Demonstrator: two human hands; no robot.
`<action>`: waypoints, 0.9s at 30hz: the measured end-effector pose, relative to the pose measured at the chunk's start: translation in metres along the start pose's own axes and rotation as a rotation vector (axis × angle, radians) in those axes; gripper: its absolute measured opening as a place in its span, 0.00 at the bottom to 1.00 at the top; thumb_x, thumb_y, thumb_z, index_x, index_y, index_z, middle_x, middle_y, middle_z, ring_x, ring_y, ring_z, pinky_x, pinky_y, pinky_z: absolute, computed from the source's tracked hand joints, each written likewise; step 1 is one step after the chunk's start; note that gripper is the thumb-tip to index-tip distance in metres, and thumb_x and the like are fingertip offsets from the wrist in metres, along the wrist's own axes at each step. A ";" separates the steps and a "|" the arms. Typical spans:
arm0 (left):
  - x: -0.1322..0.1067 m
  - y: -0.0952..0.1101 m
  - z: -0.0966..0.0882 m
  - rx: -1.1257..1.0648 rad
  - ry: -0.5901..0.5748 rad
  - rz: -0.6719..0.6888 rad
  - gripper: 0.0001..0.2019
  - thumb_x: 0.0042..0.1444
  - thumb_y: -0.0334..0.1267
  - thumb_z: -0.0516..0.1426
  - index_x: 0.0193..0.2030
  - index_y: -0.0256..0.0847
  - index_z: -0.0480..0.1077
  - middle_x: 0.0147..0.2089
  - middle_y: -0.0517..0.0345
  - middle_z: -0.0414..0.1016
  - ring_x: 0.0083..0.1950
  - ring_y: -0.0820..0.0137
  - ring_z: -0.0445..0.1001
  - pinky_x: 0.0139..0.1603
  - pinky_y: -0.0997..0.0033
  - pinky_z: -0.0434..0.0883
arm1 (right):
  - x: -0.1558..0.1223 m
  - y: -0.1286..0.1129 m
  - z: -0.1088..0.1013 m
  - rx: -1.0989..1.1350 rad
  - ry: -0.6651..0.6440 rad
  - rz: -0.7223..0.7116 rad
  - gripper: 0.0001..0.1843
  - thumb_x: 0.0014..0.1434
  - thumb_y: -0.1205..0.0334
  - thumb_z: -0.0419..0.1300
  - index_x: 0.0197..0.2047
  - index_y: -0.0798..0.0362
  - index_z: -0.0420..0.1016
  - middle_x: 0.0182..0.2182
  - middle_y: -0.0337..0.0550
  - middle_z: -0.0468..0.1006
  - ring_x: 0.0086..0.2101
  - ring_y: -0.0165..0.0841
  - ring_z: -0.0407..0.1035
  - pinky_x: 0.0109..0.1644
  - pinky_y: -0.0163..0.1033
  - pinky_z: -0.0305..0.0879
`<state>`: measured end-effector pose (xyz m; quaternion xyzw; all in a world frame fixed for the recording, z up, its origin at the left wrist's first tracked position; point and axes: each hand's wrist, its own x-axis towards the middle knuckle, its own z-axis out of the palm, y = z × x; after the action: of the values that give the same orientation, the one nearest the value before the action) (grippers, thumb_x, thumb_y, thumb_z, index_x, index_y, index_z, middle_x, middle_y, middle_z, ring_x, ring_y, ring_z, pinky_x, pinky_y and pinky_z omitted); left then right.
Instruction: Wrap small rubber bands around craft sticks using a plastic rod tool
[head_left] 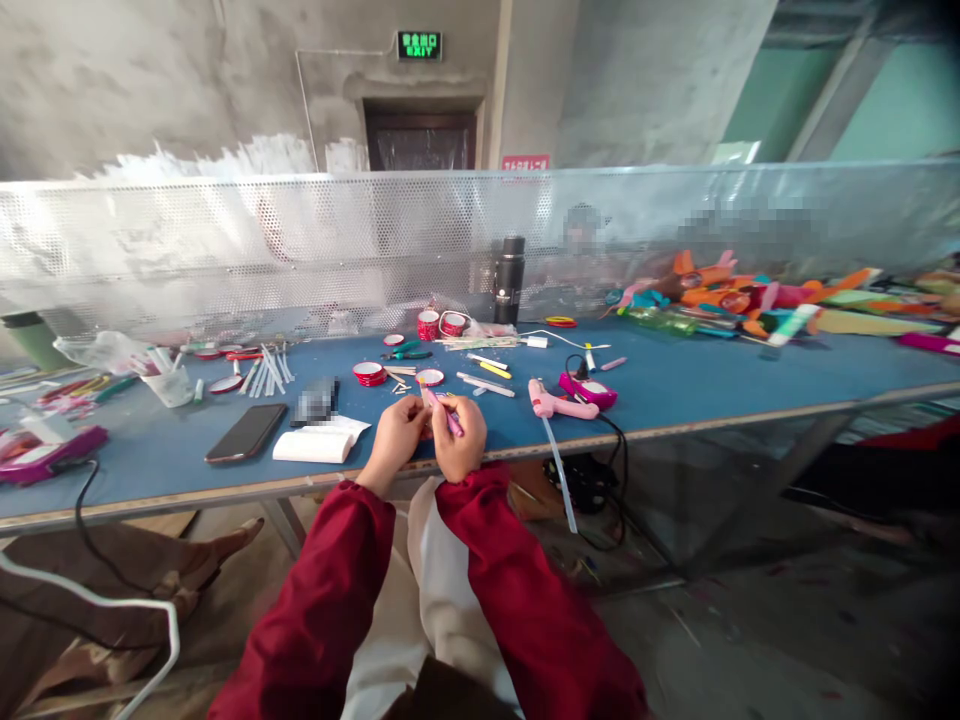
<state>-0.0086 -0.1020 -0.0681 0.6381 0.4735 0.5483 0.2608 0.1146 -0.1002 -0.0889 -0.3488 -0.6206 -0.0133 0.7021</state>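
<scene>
Above the table's front edge, my two hands are close together. My right hand (463,445) is closed around a pink-purple pen (454,424), gripped as if for writing. My left hand (400,440) is closed, its fingertips pinching something too small to make out beside the pen's upper end. Just beyond the fingers lies a round red-rimmed white lid (430,377). A short stack of similar red-rimmed rounds (369,373) stands left of it. White and yellow pens (486,384) rest to the right. A white paper roll (313,446) lies left of my left hand.
A pink glue gun (559,402) with a clear stick hangs partly over the right edge. Left are a phone (247,433) and a cup of pens (168,384). A black bottle (510,280) stands by the perforated metal screen (390,240). Colourful pieces (739,292) pile up right.
</scene>
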 end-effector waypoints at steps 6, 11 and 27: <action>0.000 -0.001 0.000 -0.007 0.000 0.005 0.12 0.59 0.46 0.59 0.32 0.41 0.72 0.28 0.60 0.74 0.29 0.70 0.70 0.32 0.74 0.65 | 0.000 0.000 0.001 0.008 -0.010 -0.002 0.07 0.70 0.58 0.59 0.40 0.49 0.77 0.35 0.44 0.82 0.38 0.37 0.75 0.47 0.43 0.71; 0.000 -0.001 0.000 0.008 0.000 0.008 0.13 0.59 0.47 0.59 0.30 0.41 0.70 0.26 0.62 0.72 0.27 0.71 0.68 0.30 0.74 0.63 | 0.000 0.000 0.001 -0.001 0.006 0.007 0.08 0.70 0.58 0.59 0.40 0.49 0.76 0.34 0.45 0.81 0.37 0.38 0.75 0.46 0.44 0.71; -0.001 0.000 -0.001 0.000 0.002 0.020 0.12 0.60 0.46 0.59 0.31 0.41 0.71 0.27 0.60 0.74 0.29 0.70 0.70 0.32 0.74 0.65 | 0.000 0.000 0.000 0.006 -0.012 -0.008 0.08 0.71 0.58 0.59 0.40 0.48 0.77 0.35 0.45 0.82 0.38 0.37 0.75 0.47 0.43 0.71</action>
<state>-0.0089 -0.1032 -0.0681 0.6423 0.4672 0.5516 0.2549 0.1144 -0.1003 -0.0890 -0.3444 -0.6264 -0.0122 0.6992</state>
